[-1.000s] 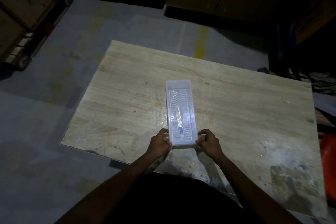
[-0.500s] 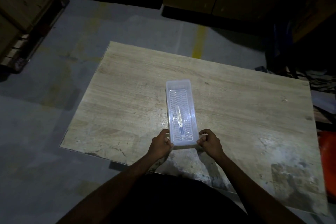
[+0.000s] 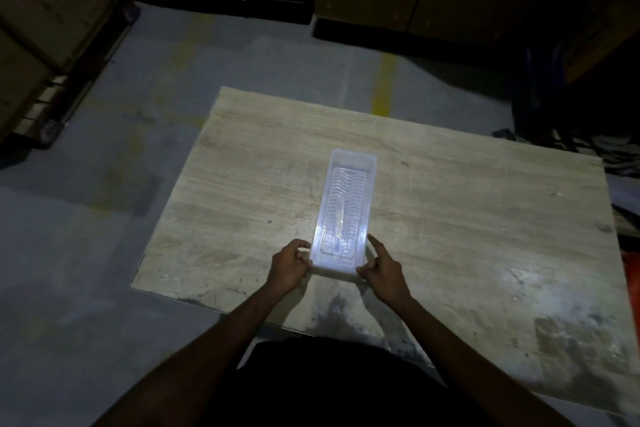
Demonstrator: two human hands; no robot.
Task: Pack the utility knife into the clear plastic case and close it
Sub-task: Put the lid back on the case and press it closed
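A long clear plastic case lies lengthwise on the wooden table, its ribbed lid down over it. Through the lid a slim utility knife shows faintly inside, washed out by glare. My left hand pinches the case's near left corner with curled fingers. My right hand sits at the near right corner; its index finger stretches along the right side and the thumb touches the near edge.
The table's near edge runs just below my hands, with stained patches at the right. Wooden crates stand at the far left and back on the concrete floor. Dark clutter and something orange lie beyond the table's right edge.
My right hand has loosened from a closed grip, its index finger now stretched out along the case's side. The case and my left hand have stayed put.
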